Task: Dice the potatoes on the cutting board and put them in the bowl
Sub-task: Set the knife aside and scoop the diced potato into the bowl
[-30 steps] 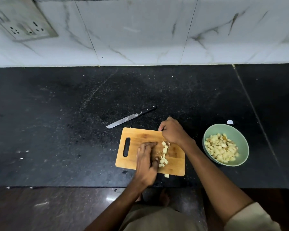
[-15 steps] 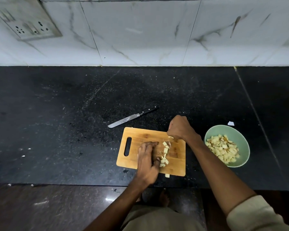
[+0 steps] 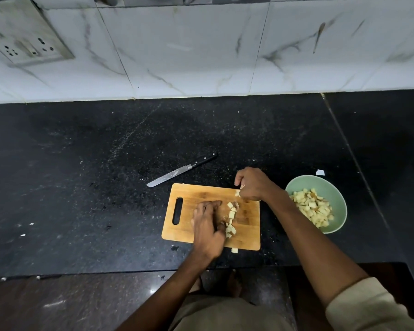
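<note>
A wooden cutting board [image 3: 196,194] lies on the black counter with a short row of potato dice [image 3: 231,218] along its middle. My left hand [image 3: 207,225] rests on the board just left of the dice, fingers curled beside them. My right hand [image 3: 252,183] hovers over the board's far right corner, fingers closed around some potato pieces, one showing at the fingertips. A green bowl [image 3: 337,192] holding several diced potato pieces [image 3: 312,207] stands right of the board. One die [image 3: 234,250] lies on the counter at the board's near edge.
A knife [image 3: 181,170] with a black handle lies on the counter behind the board, blade pointing left. A small white scrap [image 3: 320,172] sits behind the bowl. The counter's front edge [image 3: 105,271] runs just below the board. A marble-tiled wall with a socket plate [image 3: 26,44] rises behind.
My right hand has lifted off the dice with pieces in it and moved right, toward the bowl. My left hand has stayed on the board.
</note>
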